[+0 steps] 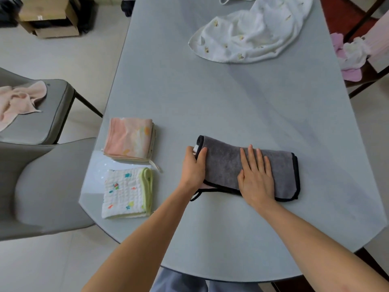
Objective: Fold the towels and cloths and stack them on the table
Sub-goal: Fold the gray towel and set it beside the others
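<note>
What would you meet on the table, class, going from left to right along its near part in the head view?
White patterned cloth → left hand → grey towel → right hand lying flat on the towel.

Two grey chairs point(42, 182) stand left of the hands; cardboard boxes point(50, 20) sit on the floor far beyond them.

grey table point(231, 98), grey chairs point(52, 186), tiled floor point(52, 60)
</note>
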